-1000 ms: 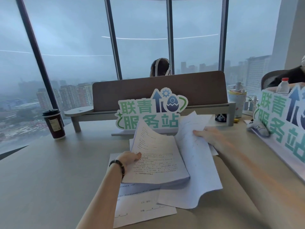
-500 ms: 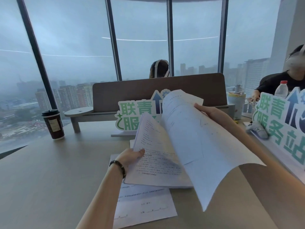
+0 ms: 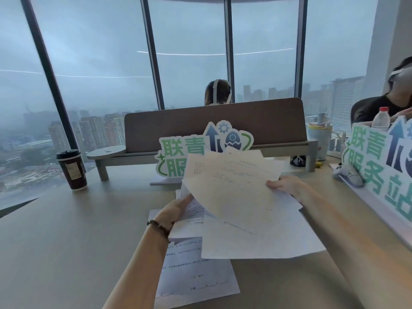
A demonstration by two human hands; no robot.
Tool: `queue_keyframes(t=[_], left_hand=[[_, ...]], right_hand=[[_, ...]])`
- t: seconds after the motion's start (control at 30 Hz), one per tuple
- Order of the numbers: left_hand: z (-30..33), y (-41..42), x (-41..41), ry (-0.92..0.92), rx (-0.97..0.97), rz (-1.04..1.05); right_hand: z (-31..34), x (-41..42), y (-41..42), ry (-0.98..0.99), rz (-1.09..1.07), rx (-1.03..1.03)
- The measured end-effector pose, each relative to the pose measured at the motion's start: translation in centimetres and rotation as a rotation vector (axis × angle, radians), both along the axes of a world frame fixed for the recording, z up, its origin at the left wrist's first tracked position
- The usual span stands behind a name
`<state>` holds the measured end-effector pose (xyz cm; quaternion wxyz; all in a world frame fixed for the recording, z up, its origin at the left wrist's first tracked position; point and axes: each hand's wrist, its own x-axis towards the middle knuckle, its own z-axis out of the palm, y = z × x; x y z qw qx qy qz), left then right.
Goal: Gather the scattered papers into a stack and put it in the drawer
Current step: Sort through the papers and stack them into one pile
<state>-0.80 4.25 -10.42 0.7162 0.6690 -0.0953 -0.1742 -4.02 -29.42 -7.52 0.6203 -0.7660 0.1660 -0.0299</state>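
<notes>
R hand (image 3: 287,186) pinches the right edge of a loose sheaf of papers (image 3: 231,192), thumb on top, fingers hidden under. The sheets are lifted off the desk (image 3: 66,241) and fanned out, not squared up; top corners overlap the lower part of the green sign (image 3: 178,157). L hand (image 3: 176,210) grips the left edge of the same bunch, thumb on top of the lower sheets, other fingers under & out of sight; beaded bracelet (image 3: 158,226) on that wrist. Whether every sheet is shared by both hands, can't tell.

Below the held bunch, one printed sheet (image 3: 196,275) lies flat on the desk near its front edge, partly covered by the L forearm and by the sheets above.

Further out: brown divider panel (image 3: 214,123) along the desk's far edge, behind the sign. Coffee cup (image 3: 71,170) w/ black lid stands upright toward the far left edge. At the right edge a second green sign (image 3: 379,161), a white controller (image 3: 347,172) just in front of it, a water bottle (image 3: 381,118) behind it. A tumbler (image 3: 318,139) sits by the divider's right end.
</notes>
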Motion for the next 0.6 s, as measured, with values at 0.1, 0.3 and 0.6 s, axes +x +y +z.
queue_keyframes(t=[0.1,0.3,0.6], left_hand=[[0.3,-0.2,-0.4,0.022,0.004,0.009],[0.1,-0.5,-0.3,-0.03,0.114,-0.082],[-0.4,-1.7,-1.5,-0.052,0.17,-0.028]], right_hand=[[-1.3,0.1,0.4,0.011,-0.055,0.168],[-2.7,0.5,1.3,-0.105,-0.235,0.315],[-4.2,0.3,1.8,-0.087,-0.268,0.252]])
